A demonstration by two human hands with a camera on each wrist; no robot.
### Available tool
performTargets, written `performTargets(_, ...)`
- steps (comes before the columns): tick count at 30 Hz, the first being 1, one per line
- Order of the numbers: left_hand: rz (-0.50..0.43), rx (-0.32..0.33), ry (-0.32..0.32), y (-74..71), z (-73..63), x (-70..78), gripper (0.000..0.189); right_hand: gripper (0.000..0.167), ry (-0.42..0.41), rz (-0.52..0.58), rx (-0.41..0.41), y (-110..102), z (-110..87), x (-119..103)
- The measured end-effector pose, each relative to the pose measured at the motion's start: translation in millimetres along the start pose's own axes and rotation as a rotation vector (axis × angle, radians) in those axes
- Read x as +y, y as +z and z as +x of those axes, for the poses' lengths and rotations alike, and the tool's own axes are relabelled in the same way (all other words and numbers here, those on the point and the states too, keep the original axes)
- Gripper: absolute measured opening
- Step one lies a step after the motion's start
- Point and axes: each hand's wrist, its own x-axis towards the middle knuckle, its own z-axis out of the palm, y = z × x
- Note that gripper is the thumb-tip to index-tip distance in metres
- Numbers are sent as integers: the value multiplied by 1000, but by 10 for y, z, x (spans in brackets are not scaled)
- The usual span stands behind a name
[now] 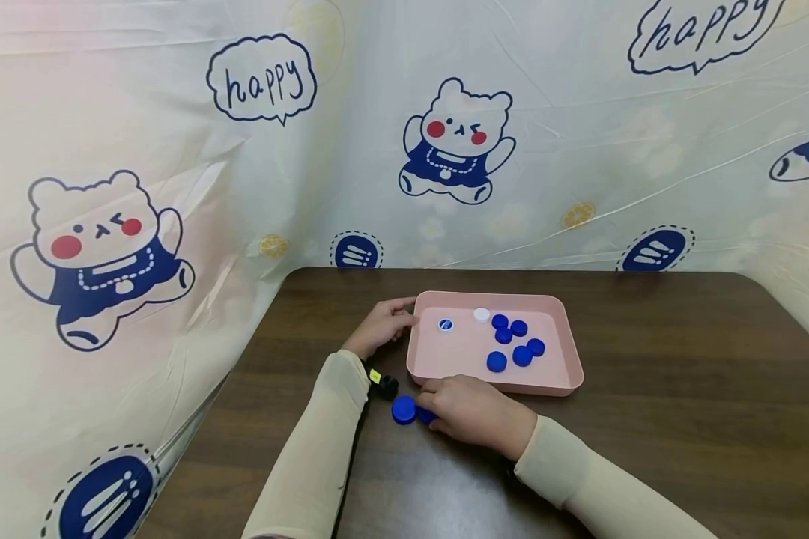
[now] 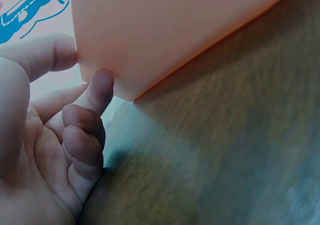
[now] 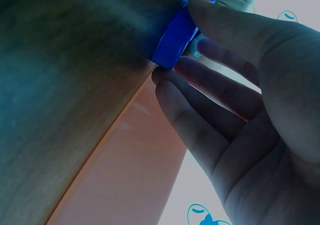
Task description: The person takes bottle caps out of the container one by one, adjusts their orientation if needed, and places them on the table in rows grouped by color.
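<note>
In the head view my left hand [image 1: 382,327] touches the left end of a shallow pink tray [image 1: 458,364], with fingertips against its outer wall [image 2: 150,30] in the left wrist view. My right hand [image 1: 475,412] is in front of the tray's near side. It pinches a blue bottle cap [image 3: 175,37] between thumb and fingers, low over the table. Just left of it lies another blue bottle cap [image 1: 404,409]. Inside the tray, several blue caps [image 1: 497,361] are grouped toward the right, and a white cap [image 1: 482,315] lies near the back wall.
A small round blue-and-white mark [image 1: 446,325] shows in the tray's left part. The black wrist device [image 1: 387,386] with a yellow tag is beside the left sleeve. Behind the brown wooden table [image 1: 681,359] hangs a white curtain [image 1: 559,150] printed with bears.
</note>
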Motion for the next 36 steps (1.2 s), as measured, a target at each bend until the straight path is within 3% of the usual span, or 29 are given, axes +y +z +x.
performTargets(26,-3,-1,11,-8,6,23,48,29,-1,-11,-8,-19,-2,7)
performTargets(36,1,4,-7,1,-25,21,49,24,-6,-32,36,-25,-10,-20)
